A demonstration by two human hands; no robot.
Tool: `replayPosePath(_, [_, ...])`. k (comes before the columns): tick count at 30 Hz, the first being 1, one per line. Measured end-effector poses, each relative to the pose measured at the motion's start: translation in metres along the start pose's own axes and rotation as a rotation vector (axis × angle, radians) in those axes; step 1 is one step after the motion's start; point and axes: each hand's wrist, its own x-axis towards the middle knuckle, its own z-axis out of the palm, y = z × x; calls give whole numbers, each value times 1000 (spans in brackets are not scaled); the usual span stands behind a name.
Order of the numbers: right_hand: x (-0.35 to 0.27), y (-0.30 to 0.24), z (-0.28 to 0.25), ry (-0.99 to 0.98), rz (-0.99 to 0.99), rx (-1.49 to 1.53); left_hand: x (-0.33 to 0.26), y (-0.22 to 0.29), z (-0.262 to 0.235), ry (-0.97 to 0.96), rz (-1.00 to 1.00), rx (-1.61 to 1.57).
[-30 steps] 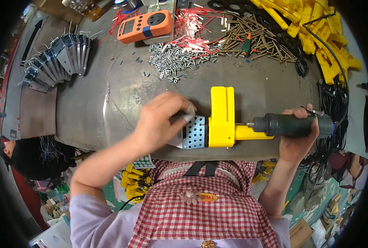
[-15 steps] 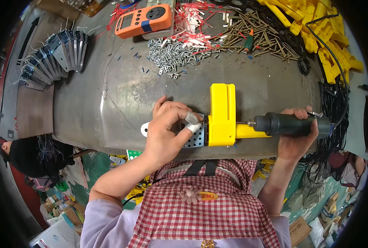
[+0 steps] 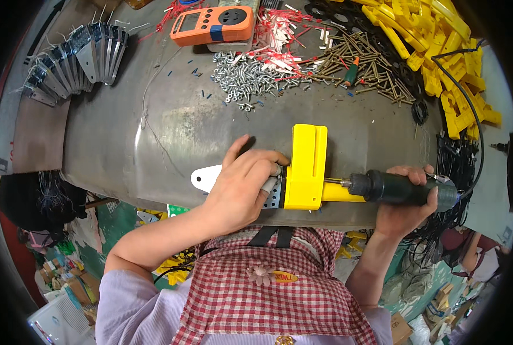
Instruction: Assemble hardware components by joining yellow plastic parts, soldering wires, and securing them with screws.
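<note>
A perforated metal bracket (image 3: 210, 177) was pressed flat on the grey bench (image 3: 153, 132) by the left hand (image 3: 242, 187), fingers curled over it where it met the yellow block (image 3: 305, 167). A dark power driver (image 3: 400, 188) was gripped in the right hand (image 3: 403, 198), fist closed round its body, its bit lying level and entering the block's right side. Bracket and block sat at the near edge of the bench, just in front of the checked apron (image 3: 268, 287).

The step in hand was judged to be the driving of a fastener into the block where it met the bracket. The next move appeared to call for the bit to be kept in line and the bracket held from turning; whether the screw was seated could not be told, the joint being hidden by the fingers.

Further back, a heap of small screws (image 3: 250, 77) lay near the middle, longer dark screws (image 3: 360, 63) to its right, and red-and-white ties (image 3: 285, 34) behind. An orange meter (image 3: 213, 24) lay at the far edge. More brackets (image 3: 72, 63) were stacked at the far left, and yellow parts (image 3: 440, 40) were piled at the far right beside black cables (image 3: 452, 155). The ground between the hands and these heaps was bare, so nothing was seen to hinder the work, though the driver's cord ran close by the right wrist.
</note>
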Motion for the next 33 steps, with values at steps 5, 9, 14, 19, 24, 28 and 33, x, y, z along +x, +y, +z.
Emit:
replayPosePath(5, [1,0,3,-11,1,21,2,1,6,6,27,-13])
replayPosePath(9, [2,-2,4,-10,-14,-25,6,1,10,63,68,-37])
replayPosePath(14, [7,-12,3,8,-96,-143,19,0,17,59,107,-39])
replayPosePath(19, [-3,-34,4,53,-79,-210,17,3,7,-65,-114,-219])
replayPosePath(24, [-21,-28,9,53,-38,-136,21,4,2,-131,-37,-56])
replayPosePath(28, [-30,-26,5,20,-82,-46,16,3,7,-124,30,6])
replayPosePath(33, [-40,-25,1,35,-127,-66,21,-7,0,-45,-59,-235])
